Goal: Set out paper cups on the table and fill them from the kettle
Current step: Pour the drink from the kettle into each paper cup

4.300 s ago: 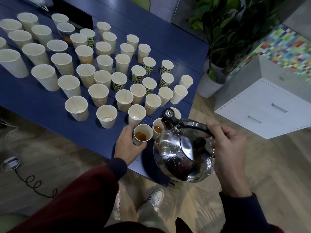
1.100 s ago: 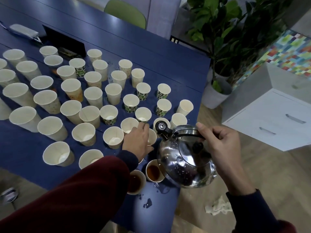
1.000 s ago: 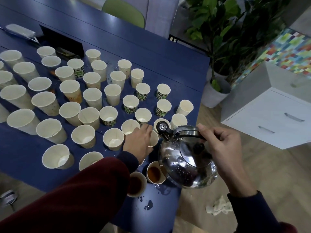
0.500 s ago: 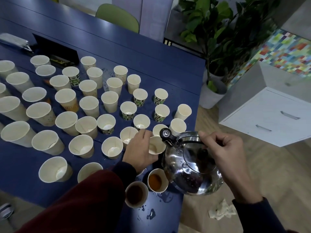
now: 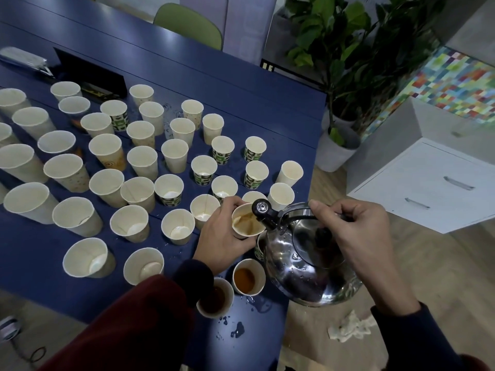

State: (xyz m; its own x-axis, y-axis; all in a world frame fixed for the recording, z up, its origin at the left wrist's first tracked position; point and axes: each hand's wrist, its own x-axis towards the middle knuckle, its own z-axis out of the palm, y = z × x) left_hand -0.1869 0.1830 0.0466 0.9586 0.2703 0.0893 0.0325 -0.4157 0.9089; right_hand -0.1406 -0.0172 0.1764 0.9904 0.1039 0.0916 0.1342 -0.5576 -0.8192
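Note:
My left hand [image 5: 223,238] grips a small paper cup [image 5: 245,220], lifted and tilted toward the kettle, with brown liquid inside. The steel kettle [image 5: 302,259] hangs over the table's near right corner, its handle held by my right hand [image 5: 353,231]; its black spout [image 5: 263,212] sits at the cup's rim. Two filled cups [image 5: 247,277] [image 5: 215,298] stand on the blue table [image 5: 241,103] below my left wrist. Several empty paper cups [image 5: 176,226] stand in rows across the table to the left.
Small puddles [image 5: 237,330] wet the table's near corner. A crumpled tissue [image 5: 351,326] lies on the wooden floor. A white drawer cabinet [image 5: 428,183] and a potted plant [image 5: 337,148] stand to the right. A green chair [image 5: 187,25] sits behind the table.
My left hand has picked a cup out of the row and raised it to the spout. The kettle has tipped forward, and brown liquid now shows in the held cup.

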